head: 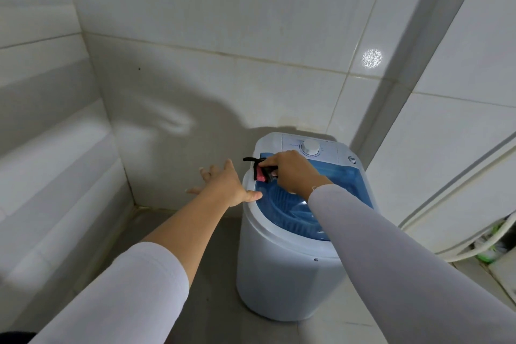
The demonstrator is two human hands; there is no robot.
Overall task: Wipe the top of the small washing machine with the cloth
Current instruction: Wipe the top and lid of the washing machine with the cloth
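Up top, the right hand (293, 170) pinches the cloth (261, 172) (black and pink) against the washing machine (282, 274) lid; the left hand (223, 184) hovers beside, fingers spread wide.

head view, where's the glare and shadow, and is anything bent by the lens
Head view: a speckled bright glare spot sits on the tiled wall at upper right; a broad soft shadow falls on the wall behind the washing machine; wide-angle distortion bows the tile lines and the corner trim; both hands, left hand and right hand with the cloth, look reasonably sharp.
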